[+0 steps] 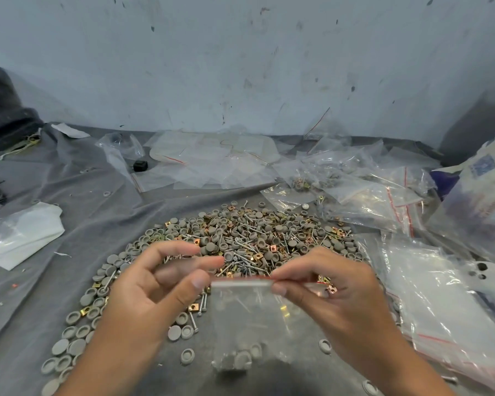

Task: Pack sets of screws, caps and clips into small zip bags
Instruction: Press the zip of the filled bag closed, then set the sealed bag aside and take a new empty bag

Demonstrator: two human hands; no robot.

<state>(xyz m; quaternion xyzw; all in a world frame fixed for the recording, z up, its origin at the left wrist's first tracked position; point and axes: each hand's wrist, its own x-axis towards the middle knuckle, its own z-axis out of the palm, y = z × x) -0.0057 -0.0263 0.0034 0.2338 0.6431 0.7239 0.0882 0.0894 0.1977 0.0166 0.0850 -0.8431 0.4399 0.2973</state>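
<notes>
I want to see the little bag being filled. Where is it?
The little zip bag hangs low in the middle of the head view, its top pinched by the right hand, beside the left hand, before the parts pile.

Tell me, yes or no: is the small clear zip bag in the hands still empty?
No: the small clear zip bag, pinched at its top by the right hand, already holds round grey caps at its bottom.

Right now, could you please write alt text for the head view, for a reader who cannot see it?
Two hands hold a small clear zip bag by its top edge, the right hand pinching the strip and the left hand at its other end. Grey caps sit in the bag's bottom. Behind lies a pile of caps, screws and clips on grey cloth.
</notes>
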